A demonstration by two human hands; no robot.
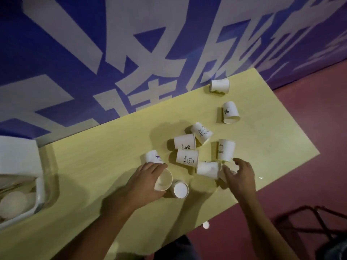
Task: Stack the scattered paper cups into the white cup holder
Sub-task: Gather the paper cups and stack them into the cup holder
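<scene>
Several white paper cups lie scattered on a yellow table (93, 166). My left hand (144, 181) is closed around one cup (163, 180) whose mouth faces me. Beside it stands an upside-down cup (180, 188). Behind my left hand lies a cup with a blue logo (153, 156). My right hand (238, 175) has its fingers spread at the mouth of a plain cup lying on its side (207, 169). Whether it grips that cup is unclear. Further back lie a "HELLO" cup (187, 158), a "%" cup (185, 141) and others. The white cup holder (40, 186) sits at the far left with cups inside.
A blue and white wall runs behind the table. Two cups (220, 86) (230, 112) lie near the table's far right end. A small white disc (206, 225) rests on the red floor by the table's front edge. A dark metal chair frame (309, 222) stands at lower right.
</scene>
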